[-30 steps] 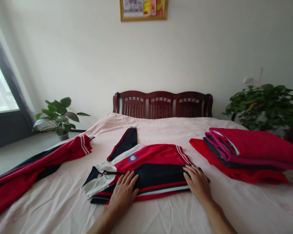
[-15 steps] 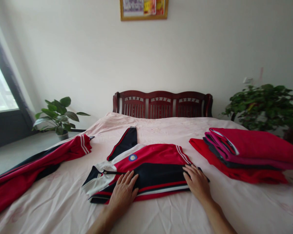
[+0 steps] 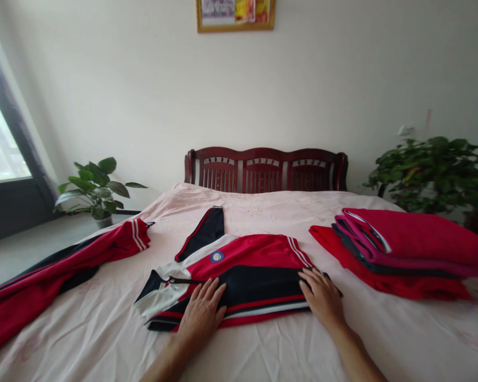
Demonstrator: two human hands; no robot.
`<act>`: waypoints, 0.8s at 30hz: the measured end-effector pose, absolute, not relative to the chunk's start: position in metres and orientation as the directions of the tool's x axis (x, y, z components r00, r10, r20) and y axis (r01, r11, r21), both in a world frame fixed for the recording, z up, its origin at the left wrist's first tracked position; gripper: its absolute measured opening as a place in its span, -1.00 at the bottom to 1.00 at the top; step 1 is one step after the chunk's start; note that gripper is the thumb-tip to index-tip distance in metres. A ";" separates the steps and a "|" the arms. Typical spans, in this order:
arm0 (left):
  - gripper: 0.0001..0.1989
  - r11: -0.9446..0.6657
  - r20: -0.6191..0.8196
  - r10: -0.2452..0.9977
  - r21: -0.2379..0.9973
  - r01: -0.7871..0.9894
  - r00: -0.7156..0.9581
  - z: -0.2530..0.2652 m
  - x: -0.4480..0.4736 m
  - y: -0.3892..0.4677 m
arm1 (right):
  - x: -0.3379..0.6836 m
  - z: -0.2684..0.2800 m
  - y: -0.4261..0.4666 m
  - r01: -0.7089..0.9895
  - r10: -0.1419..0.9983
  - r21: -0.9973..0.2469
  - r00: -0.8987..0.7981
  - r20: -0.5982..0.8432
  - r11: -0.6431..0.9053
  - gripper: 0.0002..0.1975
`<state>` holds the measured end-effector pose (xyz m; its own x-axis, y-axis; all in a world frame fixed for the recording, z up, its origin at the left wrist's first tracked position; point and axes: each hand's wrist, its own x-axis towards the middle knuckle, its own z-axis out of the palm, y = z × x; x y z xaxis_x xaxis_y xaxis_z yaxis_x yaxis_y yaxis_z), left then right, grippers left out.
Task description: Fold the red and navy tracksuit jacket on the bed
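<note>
A red, navy and white zip jacket (image 3: 247,252) lies on the bed with its collar toward the left. Its near sleeve is folded across the front, while the far navy sleeve (image 3: 205,231) sticks out toward the headboard. A round blue badge (image 3: 217,257) shows on the red chest. My left hand (image 3: 203,307) rests flat near the collar end, fingers spread over the folded sleeve. Flat on the cuff end of that sleeve, by the striped hem, lies my right hand (image 3: 321,294), its fingers also stretched out. Both palms face down on the cloth.
A stack of folded red, pink and dark clothes (image 3: 418,249) sits on the right of the bed. Another red and navy garment (image 3: 75,270) lies on the left. Beyond are a wooden headboard (image 3: 263,170), a left potted plant (image 3: 97,185) and a right leafy plant (image 3: 434,170).
</note>
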<state>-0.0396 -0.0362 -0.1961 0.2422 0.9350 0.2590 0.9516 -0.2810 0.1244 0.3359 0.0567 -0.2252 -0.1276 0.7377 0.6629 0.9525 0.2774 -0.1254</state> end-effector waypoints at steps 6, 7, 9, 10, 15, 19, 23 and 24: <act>-0.46 -0.283 0.268 0.932 0.126 0.951 0.242 -0.199 -0.039 -0.035 | 0.336 -0.224 0.056 0.954 0.740 -0.123 -0.127 0.660 0.274 -0.62; -0.46 -0.282 0.266 0.933 0.127 0.951 0.241 -0.199 -0.039 -0.035 | 0.336 -0.225 0.057 0.954 0.740 -0.125 -0.124 0.661 0.272 -0.62; -0.46 -0.282 0.267 0.933 0.127 0.951 0.241 -0.199 -0.039 -0.035 | 0.336 -0.225 0.057 0.954 0.737 -0.125 -0.125 0.664 0.273 -0.62; -0.46 -0.282 0.269 0.933 0.127 0.951 0.241 -0.198 -0.039 -0.035 | 0.336 -0.225 0.057 0.953 0.735 -0.123 -0.126 0.666 0.275 -0.61; -0.46 -0.271 0.247 0.940 0.126 0.954 0.234 -0.193 -0.038 -0.036 | 0.336 -0.225 0.057 0.953 0.733 -0.125 -0.124 0.668 0.275 -0.61; -0.46 -0.266 0.233 0.944 0.125 0.956 0.233 -0.191 -0.038 -0.037 | 0.335 -0.224 0.056 0.953 0.732 -0.124 -0.126 0.669 0.278 -0.61; -0.46 -0.265 0.232 0.945 0.131 0.955 0.230 -0.193 -0.039 -0.037 | 0.335 -0.223 0.056 0.952 0.731 -0.119 -0.131 0.670 0.281 -0.62; -0.46 -0.265 0.232 0.945 0.132 0.955 0.230 -0.193 -0.039 -0.037 | 0.335 -0.223 0.056 0.953 0.732 -0.119 -0.131 0.669 0.280 -0.62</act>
